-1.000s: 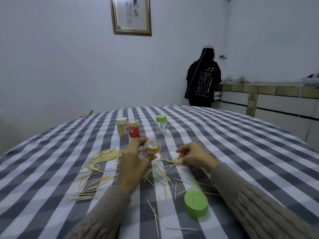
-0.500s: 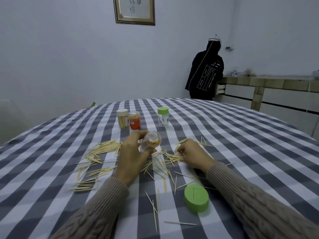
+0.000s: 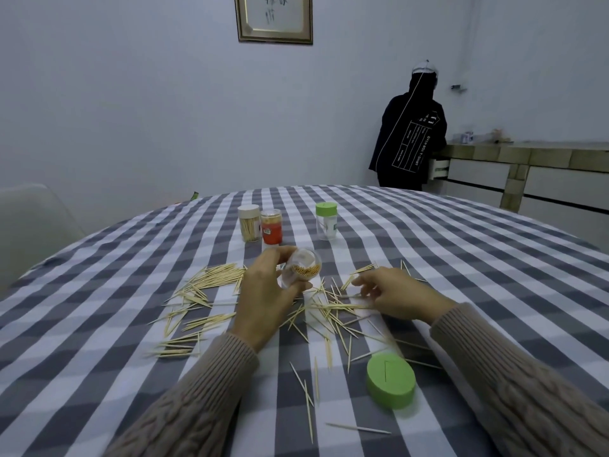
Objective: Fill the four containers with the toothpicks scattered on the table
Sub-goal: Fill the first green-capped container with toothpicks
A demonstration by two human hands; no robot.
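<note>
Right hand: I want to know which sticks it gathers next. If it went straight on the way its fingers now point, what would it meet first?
Probably the loose toothpicks lying just left of the right hand; beyond them the left hand holding the clear container, though depth is unclear.

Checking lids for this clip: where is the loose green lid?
The green lid lies flat on the tablecloth, near and right of centre, beside the right sleeve, among toothpicks.

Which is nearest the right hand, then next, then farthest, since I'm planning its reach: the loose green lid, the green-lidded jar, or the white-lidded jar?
From the right hand, in the head view:
1. Loose green lid, toward the person, lying on the cloth.
2. Green-lidded jar, beyond the hand, slightly to its left.
3. White-lidded jar, far left, beside the red jar.
</note>
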